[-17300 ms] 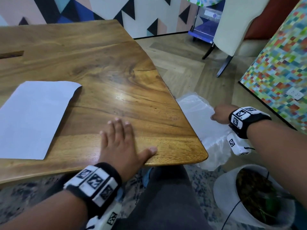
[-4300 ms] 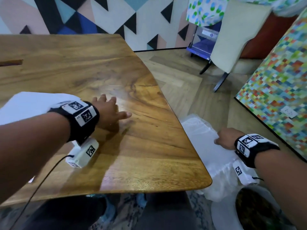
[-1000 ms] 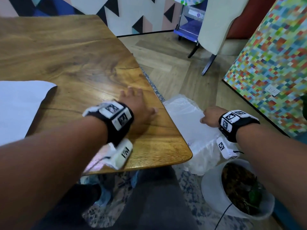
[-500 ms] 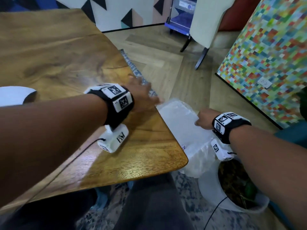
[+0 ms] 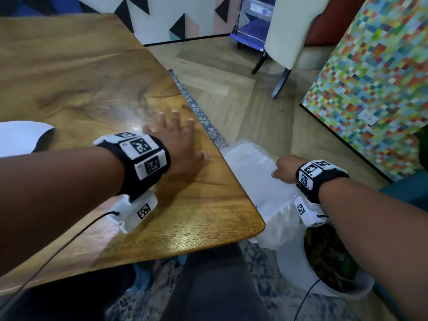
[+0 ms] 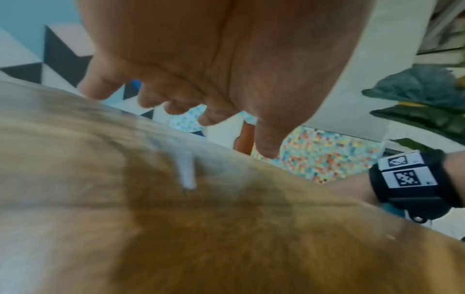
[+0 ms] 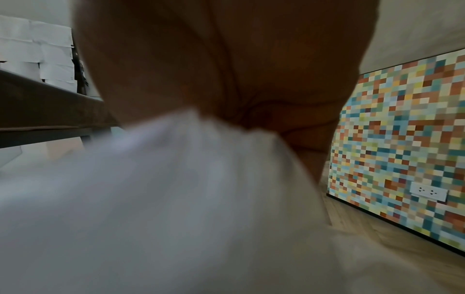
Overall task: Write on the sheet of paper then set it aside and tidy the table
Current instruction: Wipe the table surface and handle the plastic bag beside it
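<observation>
My left hand lies flat with spread fingers on the wooden table, close to its right edge. In the left wrist view the left hand hovers just over the blurred tabletop with fingers extended. The white sheet of paper lies at the far left of the table, mostly out of frame. Beside the table edge my right hand grips the rim of a clear white plastic bag. In the right wrist view the plastic bag bunches under the right hand; the fingers are hidden.
A white pot with dark soil stands on the floor under my right wrist. A mosaic-patterned panel with a socket lines the right. A pale chair and a blue cart stand beyond. A patterned rug lies beside the table.
My left hand has slid across the table, from the edge by the bag back slightly inward. The right hand keeps its hold on the bag beside the table.
</observation>
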{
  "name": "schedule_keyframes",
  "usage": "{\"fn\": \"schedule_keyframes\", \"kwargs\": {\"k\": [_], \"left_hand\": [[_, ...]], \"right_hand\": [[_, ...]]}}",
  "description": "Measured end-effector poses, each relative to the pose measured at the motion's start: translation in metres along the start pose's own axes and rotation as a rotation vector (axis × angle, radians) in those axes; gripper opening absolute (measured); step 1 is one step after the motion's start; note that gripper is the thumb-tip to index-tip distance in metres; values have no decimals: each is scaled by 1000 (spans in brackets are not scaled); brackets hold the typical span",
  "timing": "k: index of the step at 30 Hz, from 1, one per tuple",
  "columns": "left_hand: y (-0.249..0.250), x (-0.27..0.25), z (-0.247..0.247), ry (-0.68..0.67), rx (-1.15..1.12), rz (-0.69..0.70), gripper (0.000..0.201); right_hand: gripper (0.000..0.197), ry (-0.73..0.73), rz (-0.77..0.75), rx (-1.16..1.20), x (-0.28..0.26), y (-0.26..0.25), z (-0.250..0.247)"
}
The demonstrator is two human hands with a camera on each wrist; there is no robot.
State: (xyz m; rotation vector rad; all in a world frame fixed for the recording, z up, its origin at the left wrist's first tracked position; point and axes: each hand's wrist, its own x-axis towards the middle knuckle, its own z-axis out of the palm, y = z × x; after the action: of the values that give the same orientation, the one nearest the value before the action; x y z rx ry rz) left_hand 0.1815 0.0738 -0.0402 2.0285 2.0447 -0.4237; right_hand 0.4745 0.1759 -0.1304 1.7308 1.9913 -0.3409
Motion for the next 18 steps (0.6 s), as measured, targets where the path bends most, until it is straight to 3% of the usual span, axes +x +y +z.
{"fn": "schedule_keyframes", "kwargs": {"k": [2, 6, 8, 10, 13, 14, 16, 18], "left_hand": [[1, -3, 10, -12, 0, -8, 96], [35, -25, 19, -123, -30, 368, 103], [44, -32, 14, -143, -101, 427, 102], [33, -28, 18, -58, -192, 326, 95], [-12, -14, 33, 97, -214, -50, 100], [-25, -11, 36, 85, -192, -122, 105], [-33, -10, 36, 2, -150, -114, 109], [-20, -12, 32, -40, -109, -10, 111]], "right_hand": [[36, 1, 5, -10, -2, -1, 0], [34, -6, 7, -31, -6, -4, -1], [31, -5, 9, -33, -7, -4, -3], [27, 11, 5, -30, -9, -3, -5], [28, 15, -1, -39, -12, -2, -6], [28, 17, -1, -41, -12, -2, -7], [28, 14, -4, -43, -12, -4, -8], [28, 8, -9, -45, -12, -6, -8]]}}
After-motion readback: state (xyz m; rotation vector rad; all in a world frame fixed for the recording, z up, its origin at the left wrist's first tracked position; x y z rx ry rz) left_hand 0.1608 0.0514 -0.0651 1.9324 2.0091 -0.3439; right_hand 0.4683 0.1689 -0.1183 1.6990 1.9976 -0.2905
